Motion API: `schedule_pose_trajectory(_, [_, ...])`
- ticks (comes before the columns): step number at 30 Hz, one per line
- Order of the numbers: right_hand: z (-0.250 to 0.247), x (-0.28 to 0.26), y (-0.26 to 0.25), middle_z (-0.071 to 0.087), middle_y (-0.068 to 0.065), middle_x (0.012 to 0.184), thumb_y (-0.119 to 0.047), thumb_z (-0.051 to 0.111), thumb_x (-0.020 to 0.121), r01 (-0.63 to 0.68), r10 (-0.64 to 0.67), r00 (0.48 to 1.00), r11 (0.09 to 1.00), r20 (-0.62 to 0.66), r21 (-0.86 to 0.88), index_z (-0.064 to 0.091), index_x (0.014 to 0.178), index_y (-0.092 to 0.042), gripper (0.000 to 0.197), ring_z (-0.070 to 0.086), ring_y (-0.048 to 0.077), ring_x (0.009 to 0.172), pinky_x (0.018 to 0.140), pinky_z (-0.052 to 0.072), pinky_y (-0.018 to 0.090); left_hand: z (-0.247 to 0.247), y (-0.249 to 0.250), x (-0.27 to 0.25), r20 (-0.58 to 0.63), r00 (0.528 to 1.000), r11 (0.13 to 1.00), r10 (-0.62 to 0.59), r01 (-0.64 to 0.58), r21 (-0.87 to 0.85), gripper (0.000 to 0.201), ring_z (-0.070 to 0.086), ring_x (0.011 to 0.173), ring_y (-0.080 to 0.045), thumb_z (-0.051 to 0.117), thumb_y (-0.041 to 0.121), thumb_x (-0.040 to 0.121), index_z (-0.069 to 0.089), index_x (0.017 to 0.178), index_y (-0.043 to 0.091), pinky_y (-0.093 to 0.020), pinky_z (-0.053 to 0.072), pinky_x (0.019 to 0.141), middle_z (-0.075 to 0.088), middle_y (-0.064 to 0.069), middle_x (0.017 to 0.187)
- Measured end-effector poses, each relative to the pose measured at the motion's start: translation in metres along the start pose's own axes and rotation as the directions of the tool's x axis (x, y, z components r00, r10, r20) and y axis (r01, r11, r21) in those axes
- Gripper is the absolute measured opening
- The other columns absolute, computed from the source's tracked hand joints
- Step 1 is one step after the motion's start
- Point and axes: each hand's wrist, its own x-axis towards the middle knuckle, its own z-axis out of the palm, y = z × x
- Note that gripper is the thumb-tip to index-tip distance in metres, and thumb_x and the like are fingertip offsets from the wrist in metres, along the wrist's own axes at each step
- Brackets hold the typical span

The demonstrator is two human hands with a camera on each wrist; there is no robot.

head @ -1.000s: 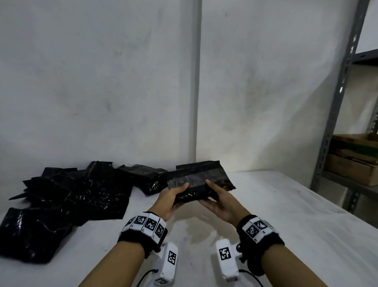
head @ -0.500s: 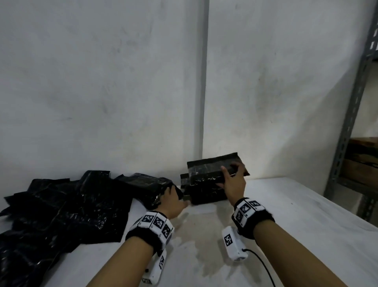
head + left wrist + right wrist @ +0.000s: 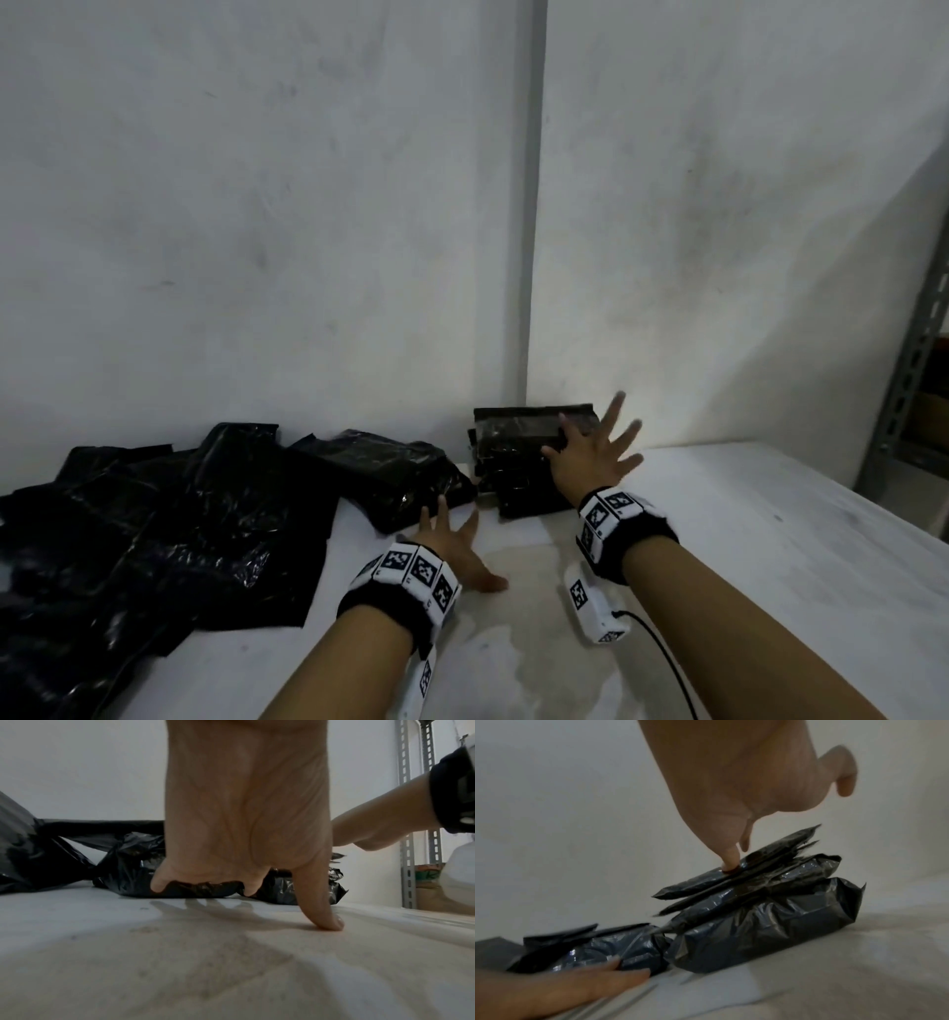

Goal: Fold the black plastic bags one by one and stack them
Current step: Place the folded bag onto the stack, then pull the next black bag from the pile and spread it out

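Head view shows the right hand (image 3: pixel 590 462) spread flat, fingers splayed, one fingertip pressing the top folded bag (image 3: pixel 518 426) of the stack (image 3: pixel 524 488) by the wall. It grasps nothing. The left hand (image 3: pixel 452 545) lies released on the bench (image 3: pixel 770 565), fingers straight, tips at the edge of a puffy folded bag (image 3: pixel 390 478) beside the stack. A heap of unfolded bags (image 3: pixel 154 539) sprawls to the left.

The bags look light, thin and glossy, so likely slippery and springy; the wrist view shows the stack's upper layers fanning open, and it may slump if released carelessly. The next bag is probably best pinched at two corners of one edge, then flattened with the palm to drive air out before folding.
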Motion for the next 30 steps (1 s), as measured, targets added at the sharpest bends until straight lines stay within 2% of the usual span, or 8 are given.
schedule_pose_trajectory(4, [0.007,0.008,0.001,0.016,0.000,0.161,-0.037,0.036,0.102,0.345,-0.340,0.935,0.938,0.103,-0.041,0.030,0.147,-0.045,0.045,0.005,0.021,0.149,0.113,0.009,0.063,-0.002,0.004,-0.002,0.018,1.000,1.000,-0.013,0.013,0.008,0.110,-0.021,0.142,-0.040,0.056,0.074,0.075,-0.010,0.152,0.031,-0.058,0.006,0.116,-0.030,-0.009,0.154])
schedule_pose_trajectory(7, [0.006,0.009,0.001,0.018,0.001,0.160,-0.035,0.034,0.103,0.326,-0.314,0.934,0.944,0.172,-0.044,0.028,0.147,-0.043,0.046,0.005,0.022,0.149,0.111,0.005,0.066,-0.005,0.002,-0.005,-0.007,1.000,0.999,0.002,-0.002,-0.036,0.108,-0.019,0.143,-0.039,0.058,0.070,0.077,-0.008,0.152,0.029,-0.055,0.006,0.117,-0.027,-0.010,0.156])
schedule_pose_trajectory(11, [-0.002,-0.005,-0.024,0.024,0.011,0.155,-0.026,0.045,0.095,0.333,-0.331,0.942,0.942,-0.062,0.033,0.040,0.143,-0.034,0.049,0.011,0.029,0.146,0.112,0.006,0.061,-0.017,-0.011,-0.017,-0.152,0.987,0.973,0.043,-0.076,-0.217,0.087,0.001,0.145,-0.036,0.061,0.051,0.086,0.015,0.153,0.020,-0.044,0.014,0.117,0.000,-0.011,0.159])
schedule_pose_trajectory(16, [0.009,-0.032,-0.080,0.054,0.008,0.121,-0.025,0.055,0.091,0.513,-0.556,0.828,0.804,0.075,0.300,0.064,0.116,-0.019,0.026,0.050,0.027,0.117,0.101,0.037,0.040,-0.023,-0.058,-0.030,-0.501,0.861,0.808,-0.087,-0.233,-0.540,0.007,0.061,0.092,-0.019,0.063,0.011,0.085,0.066,0.087,0.017,-0.024,0.045,0.083,0.065,-0.002,0.087])
schedule_pose_trajectory(19, [0.023,-0.045,-0.112,0.055,0.011,0.127,-0.042,0.059,0.091,0.518,-0.590,0.797,0.777,0.127,0.358,0.060,0.127,-0.015,0.045,0.053,0.029,0.119,0.102,0.042,0.039,-0.026,-0.079,-0.042,-0.491,0.858,0.687,-0.151,-0.266,-0.676,0.015,0.059,0.072,-0.012,0.063,0.007,0.085,0.066,0.072,0.015,-0.025,0.047,0.074,0.064,-0.002,0.074])
schedule_pose_trajectory(24, [0.041,-0.049,-0.137,0.044,0.001,0.143,-0.060,0.059,0.085,0.473,-0.555,0.763,0.829,0.332,0.299,0.058,0.129,-0.029,0.054,0.040,0.025,0.135,0.110,0.032,0.047,-0.024,-0.110,-0.039,-0.486,0.755,0.542,-0.441,-0.207,-0.814,0.010,0.056,0.088,-0.025,0.055,0.010,0.090,0.061,0.082,0.007,-0.028,0.039,0.074,0.061,-0.010,0.089])
schedule_pose_trajectory(27, [0.045,-0.051,-0.138,0.062,0.002,0.115,-0.039,0.073,0.079,0.472,-0.573,0.786,0.799,0.233,0.373,0.065,0.108,-0.024,0.034,0.058,0.023,0.111,0.091,0.048,0.036,-0.020,-0.119,-0.024,-0.395,0.792,0.411,-0.466,-0.201,-0.889,0.025,0.061,0.087,-0.041,0.055,0.020,0.093,0.057,0.071,0.009,-0.039,0.045,0.076,0.059,-0.014,0.076])
schedule_pose_trajectory(30, [0.033,-0.057,-0.134,0.065,0.003,0.103,-0.015,0.074,0.077,0.442,-0.582,0.798,0.741,0.157,0.505,0.058,0.112,-0.018,0.039,0.061,0.020,0.097,0.079,0.050,0.028,-0.022,-0.111,-0.020,-0.337,0.814,0.271,-0.473,-0.230,-0.935,0.042,0.052,0.050,-0.025,0.053,0.021,0.097,0.052,0.056,0.008,-0.032,0.041,0.062,0.049,-0.006,0.053])
